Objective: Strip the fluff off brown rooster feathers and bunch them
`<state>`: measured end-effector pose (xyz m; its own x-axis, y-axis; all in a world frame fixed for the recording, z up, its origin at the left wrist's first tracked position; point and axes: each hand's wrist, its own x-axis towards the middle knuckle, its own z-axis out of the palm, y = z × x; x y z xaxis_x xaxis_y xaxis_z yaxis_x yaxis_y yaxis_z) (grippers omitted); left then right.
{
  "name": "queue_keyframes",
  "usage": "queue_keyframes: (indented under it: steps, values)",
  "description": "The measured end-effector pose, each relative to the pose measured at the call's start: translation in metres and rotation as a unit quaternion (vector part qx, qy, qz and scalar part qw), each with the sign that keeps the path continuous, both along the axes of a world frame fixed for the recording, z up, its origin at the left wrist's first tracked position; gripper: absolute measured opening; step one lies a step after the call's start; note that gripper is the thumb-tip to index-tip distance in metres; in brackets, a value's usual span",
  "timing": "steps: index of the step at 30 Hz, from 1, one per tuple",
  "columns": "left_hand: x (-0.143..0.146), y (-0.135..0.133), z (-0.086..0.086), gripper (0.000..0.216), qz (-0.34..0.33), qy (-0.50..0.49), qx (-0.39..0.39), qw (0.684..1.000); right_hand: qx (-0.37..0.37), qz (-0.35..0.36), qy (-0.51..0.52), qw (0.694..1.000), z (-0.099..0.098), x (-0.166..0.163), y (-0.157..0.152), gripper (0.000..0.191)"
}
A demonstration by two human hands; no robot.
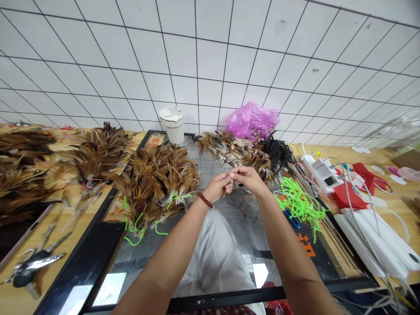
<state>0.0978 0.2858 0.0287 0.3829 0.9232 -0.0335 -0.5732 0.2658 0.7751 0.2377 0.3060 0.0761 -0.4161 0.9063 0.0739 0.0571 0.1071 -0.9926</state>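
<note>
My left hand (219,186), with a dark red bead bracelet (205,200) at the wrist, is closed in a pinch. A little brown feather tuft (224,191) shows beneath its fingers. My right hand (248,177) meets it fingertip to fingertip, thumb and forefinger pressed together; what they pinch is too small to make out. Left of my hands lies a big heap of brown feathers (164,175) with bright green cords (134,229) sticking out. Behind them are mottled brown and pale feathers (229,148). To the right sits a tangle of green cord (297,199).
A white lidded cup (172,124) and a pink plastic bag (252,119) stand by the tiled wall. Blue-handled scissors (291,218) lie beside the cord. Black feathers (278,151), a power strip (323,175), keys (36,267) and more feather bunches (98,151) surround the black-framed glass top (144,258).
</note>
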Motion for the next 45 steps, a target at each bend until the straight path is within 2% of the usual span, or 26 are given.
queue_keyframes:
  steps: [5, 7, 10, 12, 15, 17, 18, 19, 21, 24, 27, 29, 31, 34, 37, 40, 43, 45]
  values:
    - [-0.001, 0.001, 0.0, 0.033, -0.024, 0.024, 0.01, 0.999, -0.011, -0.009, 0.004, 1.0, -0.005, -0.001, 0.0, 0.032]
    - [0.0, 0.002, -0.001, 0.034, -0.02, 0.029, 0.012, 0.999, 0.005, -0.036, -0.016, 0.999, -0.009, -0.004, 0.001, 0.029]
    - [0.001, 0.003, -0.004, 0.032, 0.024, 0.033, 0.014, 0.999, 0.042, -0.116, -0.056, 0.991, -0.017, -0.017, 0.002, 0.026]
    - [0.0, 0.005, -0.004, 0.033, 0.059, 0.025, 0.003, 0.998, 0.064, -0.137, -0.093, 0.984, -0.017, -0.024, 0.001, 0.024]
    - [-0.004, 0.007, -0.004, 0.031, 0.062, -0.009, -0.019, 0.998, 0.115, -0.103, -0.178, 0.972, 0.0, -0.013, -0.008, 0.021]
    - [-0.007, 0.007, -0.003, 0.028, 0.052, -0.018, -0.023, 0.998, 0.151, -0.106, -0.222, 0.957, 0.017, 0.017, -0.025, 0.013]
    - [-0.007, 0.007, -0.003, 0.027, 0.049, -0.019, -0.023, 0.998, 0.201, -0.107, -0.301, 0.926, 0.024, 0.038, -0.036, 0.009]
    - [-0.007, 0.007, -0.003, 0.026, 0.047, -0.019, -0.024, 0.998, 0.22, -0.127, -0.37, 0.894, 0.028, 0.061, -0.05, 0.013]
    - [-0.006, 0.007, -0.003, 0.026, 0.044, -0.02, -0.026, 0.998, 0.191, -0.151, -0.469, 0.849, 0.026, 0.107, -0.08, 0.018]
    - [-0.004, 0.007, -0.003, 0.026, 0.047, -0.019, -0.031, 0.998, 0.124, -0.172, -0.55, 0.808, -0.001, 0.154, -0.12, 0.018]
    - [-0.004, 0.007, -0.003, 0.026, 0.051, -0.015, -0.035, 0.998, 0.127, -0.239, -0.6, 0.753, -0.03, 0.166, -0.139, 0.027]
    - [-0.004, 0.007, -0.003, 0.025, 0.053, -0.016, -0.036, 0.998, 0.131, -0.257, -0.633, 0.718, -0.039, 0.164, -0.142, 0.029]
    - [-0.005, 0.006, -0.003, 0.025, 0.059, -0.02, -0.036, 0.997, 0.127, -0.235, -0.677, 0.685, -0.04, 0.162, -0.141, 0.027]
    - [-0.005, 0.006, -0.003, 0.025, 0.065, -0.023, -0.035, 0.997, 0.103, -0.174, -0.732, 0.65, -0.028, 0.17, -0.139, 0.023]
    - [-0.005, 0.006, -0.003, 0.025, 0.062, -0.028, -0.038, 0.997, 0.083, -0.122, -0.731, 0.666, 0.001, 0.181, -0.141, 0.019]
    - [-0.005, 0.006, -0.002, 0.025, 0.062, -0.029, -0.041, 0.997, 0.131, -0.096, -0.674, 0.72, 0.044, 0.172, -0.143, 0.017]
    - [-0.005, 0.006, -0.001, 0.025, 0.069, -0.025, -0.04, 0.997, 0.228, -0.148, -0.543, 0.794, 0.074, 0.131, -0.13, 0.018]
    - [-0.005, 0.006, -0.001, 0.025, 0.066, -0.019, -0.043, 0.997, 0.238, -0.162, -0.398, 0.871, 0.07, 0.093, -0.111, 0.02]
